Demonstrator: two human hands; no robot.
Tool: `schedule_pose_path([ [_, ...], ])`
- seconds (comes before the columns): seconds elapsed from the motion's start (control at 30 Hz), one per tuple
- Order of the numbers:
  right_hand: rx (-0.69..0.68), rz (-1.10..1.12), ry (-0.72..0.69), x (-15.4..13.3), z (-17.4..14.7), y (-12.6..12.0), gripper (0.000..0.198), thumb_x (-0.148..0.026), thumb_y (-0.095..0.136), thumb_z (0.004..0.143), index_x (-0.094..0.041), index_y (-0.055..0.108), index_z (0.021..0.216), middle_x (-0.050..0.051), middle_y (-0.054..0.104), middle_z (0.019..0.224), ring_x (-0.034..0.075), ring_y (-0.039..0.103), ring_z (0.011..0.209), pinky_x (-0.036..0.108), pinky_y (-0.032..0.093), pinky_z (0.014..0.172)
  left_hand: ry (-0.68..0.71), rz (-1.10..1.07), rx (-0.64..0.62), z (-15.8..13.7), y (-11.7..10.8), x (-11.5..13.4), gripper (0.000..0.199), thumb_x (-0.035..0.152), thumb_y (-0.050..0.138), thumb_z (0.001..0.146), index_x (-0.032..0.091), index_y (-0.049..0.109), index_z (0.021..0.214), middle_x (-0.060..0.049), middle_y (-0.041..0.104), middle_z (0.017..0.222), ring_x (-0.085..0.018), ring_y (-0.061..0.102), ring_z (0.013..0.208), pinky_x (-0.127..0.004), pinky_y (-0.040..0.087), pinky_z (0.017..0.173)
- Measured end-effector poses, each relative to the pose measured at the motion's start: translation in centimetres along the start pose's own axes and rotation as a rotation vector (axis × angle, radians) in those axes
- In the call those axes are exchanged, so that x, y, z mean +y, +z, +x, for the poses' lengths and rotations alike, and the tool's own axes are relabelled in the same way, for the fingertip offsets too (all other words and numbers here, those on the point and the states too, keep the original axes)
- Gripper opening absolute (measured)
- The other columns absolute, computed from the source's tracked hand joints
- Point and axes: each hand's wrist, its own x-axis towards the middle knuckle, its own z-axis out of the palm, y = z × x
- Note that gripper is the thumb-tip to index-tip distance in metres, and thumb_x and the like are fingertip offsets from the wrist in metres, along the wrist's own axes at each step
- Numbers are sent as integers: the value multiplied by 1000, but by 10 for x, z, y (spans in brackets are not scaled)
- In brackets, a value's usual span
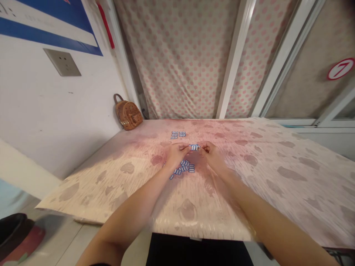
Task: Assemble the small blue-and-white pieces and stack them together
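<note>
Between my two hands is a short row of small white rectangular tiles with blue edges, held just above or on the table; I cannot tell which. My left hand pinches the left end of this row. At its right end, the fingers of my right hand are closed in a pinch. A loose heap of the same small tiles lies nearer to me, just below my hands. Farther back, two neat groups of tiles sit side by side in rows. Any markings on them are too small to read.
A patterned cloth covers the table. At its back left corner a small brown backpack leans by the wall. A dotted curtain hangs behind the table. On the floor at the left stands a dark and red bin-like container.
</note>
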Motion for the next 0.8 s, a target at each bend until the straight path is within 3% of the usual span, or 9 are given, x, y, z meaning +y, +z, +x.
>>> schedule_pose_path([
  [0.3,-7,-27,-7,3,1,-1,5,-27,57,80,-22,58,80,1,65,71,19,63,66,29,48,61,-1,-47,-32,0,2,-7,12,22,78,77,13,76,85,-8,78,82,-18,72,72,-26,55,68],
  [0.63,-10,-28,-54,5,-1,3,10,-31,55,81,-22,55,80,0,62,71,18,59,66,29,44,62,1,-23,-60,-3,2,-3,12,24,77,78,13,77,84,-8,77,80,-17,71,73,-26,55,69],
  [0.7,14,-31,-88,4,-2,3,12,-30,57,80,-22,56,88,0,60,73,18,59,67,30,45,64,5,-22,-44,-3,1,-2,10,22,76,79,13,77,82,-7,77,78,-17,71,71,-25,54,68],
  [0.8,7,-97,-178,1,-4,1,37,-25,59,79,-23,58,116,0,58,83,18,58,71,31,48,69,1,-38,-47,-2,0,-2,8,20,74,80,13,77,82,-7,77,79,-16,70,70,-24,53,67],
])
